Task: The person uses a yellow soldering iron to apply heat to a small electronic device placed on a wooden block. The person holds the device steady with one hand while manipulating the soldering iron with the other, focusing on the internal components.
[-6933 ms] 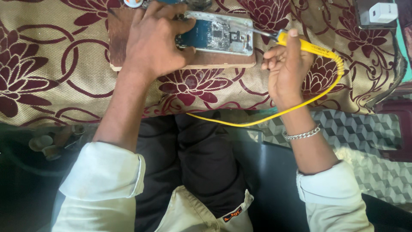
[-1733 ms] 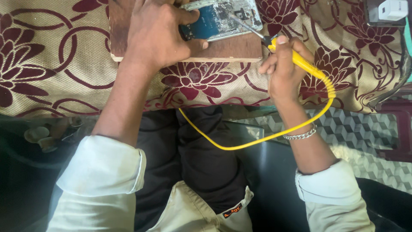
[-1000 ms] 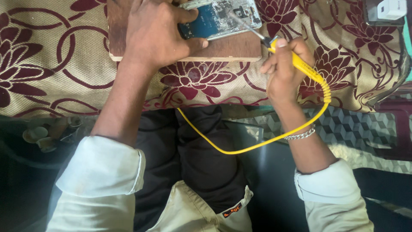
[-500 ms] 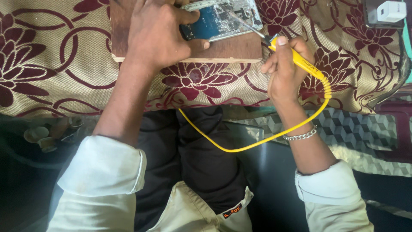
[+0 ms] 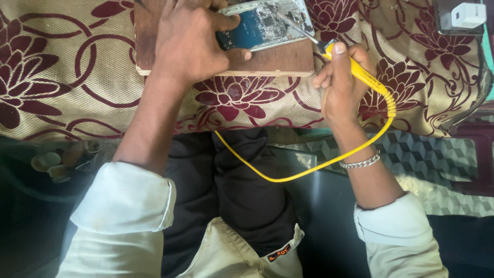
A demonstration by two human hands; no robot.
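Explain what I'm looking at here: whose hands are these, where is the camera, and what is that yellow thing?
The single view comes from a camera worn on a person's head, looking down at their own two bare hands and lap. The left hand presses an opened phone with its circuit board exposed onto a wooden board. The right hand holds a yellow soldering iron like a pen, its metal tip over the circuit board; its yellow cord loops down over the lap. Everything rests on a beige cloth with maroon flowers. A white charger plug lies top right.
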